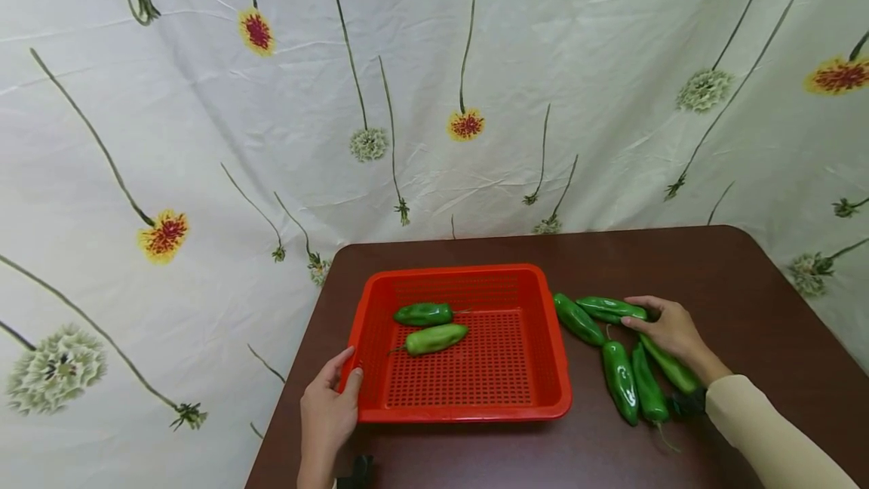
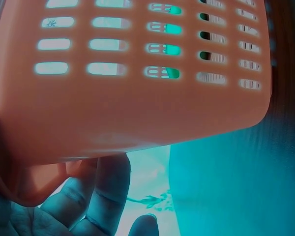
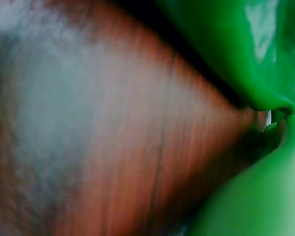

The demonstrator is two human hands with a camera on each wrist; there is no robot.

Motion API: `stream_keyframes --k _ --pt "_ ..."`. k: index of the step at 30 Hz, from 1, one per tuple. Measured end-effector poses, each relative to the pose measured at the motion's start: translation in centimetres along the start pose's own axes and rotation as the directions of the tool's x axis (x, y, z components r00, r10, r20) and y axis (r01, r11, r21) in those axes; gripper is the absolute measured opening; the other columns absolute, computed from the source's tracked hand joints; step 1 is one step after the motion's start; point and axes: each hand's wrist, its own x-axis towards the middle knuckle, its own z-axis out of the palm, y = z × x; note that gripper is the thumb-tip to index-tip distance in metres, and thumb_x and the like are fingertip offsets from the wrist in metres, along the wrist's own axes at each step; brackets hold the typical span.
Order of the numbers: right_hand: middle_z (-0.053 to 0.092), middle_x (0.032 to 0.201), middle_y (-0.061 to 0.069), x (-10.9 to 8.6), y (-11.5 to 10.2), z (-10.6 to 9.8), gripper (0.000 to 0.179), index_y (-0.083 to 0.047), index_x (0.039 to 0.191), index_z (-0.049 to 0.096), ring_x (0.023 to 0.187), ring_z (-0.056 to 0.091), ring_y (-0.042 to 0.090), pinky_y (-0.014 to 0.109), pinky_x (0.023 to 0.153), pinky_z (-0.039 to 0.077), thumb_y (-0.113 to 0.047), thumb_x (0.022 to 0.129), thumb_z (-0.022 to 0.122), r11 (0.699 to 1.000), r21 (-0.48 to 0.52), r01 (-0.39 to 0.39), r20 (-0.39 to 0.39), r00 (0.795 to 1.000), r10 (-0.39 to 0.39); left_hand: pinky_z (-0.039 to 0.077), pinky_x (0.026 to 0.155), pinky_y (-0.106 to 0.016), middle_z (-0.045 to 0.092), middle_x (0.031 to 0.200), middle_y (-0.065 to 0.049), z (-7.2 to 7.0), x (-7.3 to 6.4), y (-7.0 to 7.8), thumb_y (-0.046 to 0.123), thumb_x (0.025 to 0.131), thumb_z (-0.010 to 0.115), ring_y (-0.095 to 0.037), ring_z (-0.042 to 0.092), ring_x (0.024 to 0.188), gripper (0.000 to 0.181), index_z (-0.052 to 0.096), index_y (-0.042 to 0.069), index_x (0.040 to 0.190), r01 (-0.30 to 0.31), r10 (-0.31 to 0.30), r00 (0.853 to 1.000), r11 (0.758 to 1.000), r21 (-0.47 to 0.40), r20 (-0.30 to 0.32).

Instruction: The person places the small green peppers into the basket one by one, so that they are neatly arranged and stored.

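Observation:
My left hand (image 1: 329, 404) grips the left rim of a red plastic basket (image 1: 475, 415), thumb on top; the left wrist view shows its fingers under the rim beside the slotted wall (image 2: 137, 108). Inside the basket lie a dark green pepper (image 1: 422, 314) and a lighter green pepper (image 1: 437, 339). To the right of the basket, my right hand (image 1: 670, 332) pinches the near end of a long green pepper (image 1: 607, 308) between thumb and fingers. Peppers fill the right side of the right wrist view, where the right fingers are mostly hidden.
Loose green peppers lie around the right hand: one beside the basket (image 1: 577, 319), one in front (image 1: 620, 382), one with a long stem (image 1: 649, 387) and one under the wrist (image 1: 672, 365). A flower-printed cloth (image 1: 421, 81) hangs behind the brown table (image 1: 733, 278).

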Motion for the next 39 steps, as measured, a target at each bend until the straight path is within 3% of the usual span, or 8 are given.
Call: stream_keyframes --k 21,29,39 --pt "0.051 0.134 0.024 0.3 -0.8 -0.4 0.059 -0.016 0.128 0.058 0.125 0.043 0.045 0.06 0.093 0.039 -0.053 0.082 0.063 0.999 0.026 -0.026 -0.017 0.999 0.027 0.057 0.063 -0.033 0.069 0.103 -0.009 0.0 -0.1 0.1 0.029 0.09 0.062 -0.019 0.067 0.08 0.037 0.058 0.028 0.126 0.026 -0.026 1.0 1.0 0.002 -0.002" --pt "0.052 0.134 0.022 0.6 -1.7 -0.8 0.06 -0.016 0.129 0.057 0.12 0.049 0.042 0.054 0.088 0.046 -0.054 0.083 0.062 0.999 0.036 -0.024 -0.03 0.999 0.025 0.057 0.06 -0.033 0.07 0.103 -0.011 0.2 -0.1 -0.1 0.027 0.089 0.062 -0.02 0.068 0.08 0.036 0.059 0.028 0.125 0.014 -0.014 1.0 1.0 0.009 -0.023" --pt "0.059 0.126 0.019 1.0 -3.4 -2.3 0.053 -0.016 0.128 0.057 0.108 0.059 0.036 0.04 0.074 0.053 -0.048 0.086 0.062 0.999 0.018 0.033 -0.078 0.996 -0.031 0.055 0.058 -0.029 0.07 0.102 -0.01 0.2 0.1 -0.1 0.027 0.088 0.063 -0.019 0.066 0.079 0.036 0.06 0.029 0.124 0.006 -0.005 0.999 1.0 0.01 -0.033"
